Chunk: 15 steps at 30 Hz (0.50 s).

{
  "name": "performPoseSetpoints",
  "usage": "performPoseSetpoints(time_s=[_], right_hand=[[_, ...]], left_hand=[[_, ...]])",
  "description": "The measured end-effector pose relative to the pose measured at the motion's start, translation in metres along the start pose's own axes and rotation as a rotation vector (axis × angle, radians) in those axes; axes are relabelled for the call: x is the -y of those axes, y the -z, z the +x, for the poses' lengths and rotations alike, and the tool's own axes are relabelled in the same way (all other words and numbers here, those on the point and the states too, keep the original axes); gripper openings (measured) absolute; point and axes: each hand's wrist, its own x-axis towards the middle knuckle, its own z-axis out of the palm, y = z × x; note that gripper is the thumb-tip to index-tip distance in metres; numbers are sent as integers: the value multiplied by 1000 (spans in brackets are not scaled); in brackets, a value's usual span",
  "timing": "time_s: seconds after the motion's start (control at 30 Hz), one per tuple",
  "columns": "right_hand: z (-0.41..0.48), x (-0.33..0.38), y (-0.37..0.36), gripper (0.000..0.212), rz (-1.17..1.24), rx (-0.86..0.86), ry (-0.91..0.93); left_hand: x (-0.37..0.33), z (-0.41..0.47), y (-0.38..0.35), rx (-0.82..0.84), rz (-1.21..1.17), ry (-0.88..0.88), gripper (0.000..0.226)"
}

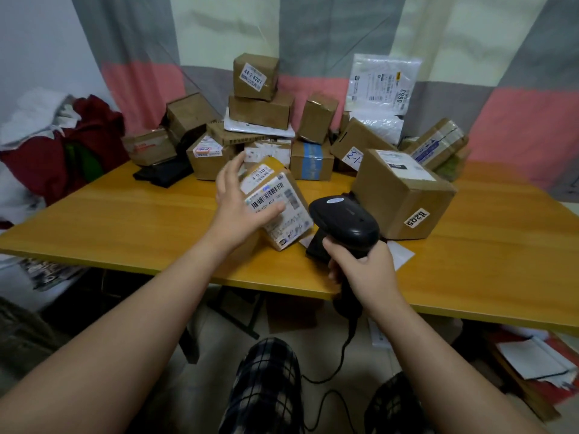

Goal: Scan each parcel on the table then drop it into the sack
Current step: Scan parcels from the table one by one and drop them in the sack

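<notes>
One parcel [283, 211] between hands [239, 211] [366, 270], beside scanner [344, 222]

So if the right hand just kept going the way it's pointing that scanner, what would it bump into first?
Most likely the small parcel that the left hand holds tilted: the scanner in the right hand aims its nose at it from close by. Depth is hard to judge from this one view.

Left hand [241, 202]: arm stretched forward, fingers spread, parcel [282, 195] pinched under the thumb. Right hand [365, 270]: fingers wrapped round scanner [344, 220] handle. Both forearms bared.
</notes>
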Motion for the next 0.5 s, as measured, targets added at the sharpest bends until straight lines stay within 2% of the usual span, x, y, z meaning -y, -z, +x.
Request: performPoseSetpoints(time_s=[0.1,0.23,0.37,0.43,0.5], right_hand=[[-10,-8,-7,8,-8,5,11],[-17,-15,-10,30,21,-47,43],[-15,-11,-7,18,45,-68,-1],[-11,-11,-7,9,27,-66,-36],[-8,-11,-9,9,22,-61,-44]], left_hand=[[14,-2,-6,-15,-56,31,73],[18,9,-7,16,-50,19,52],[2,26,4,60,-26,27,32],[-1,27,3,103,36,-8,33],[0,21,-1,124,28,-5,53]])
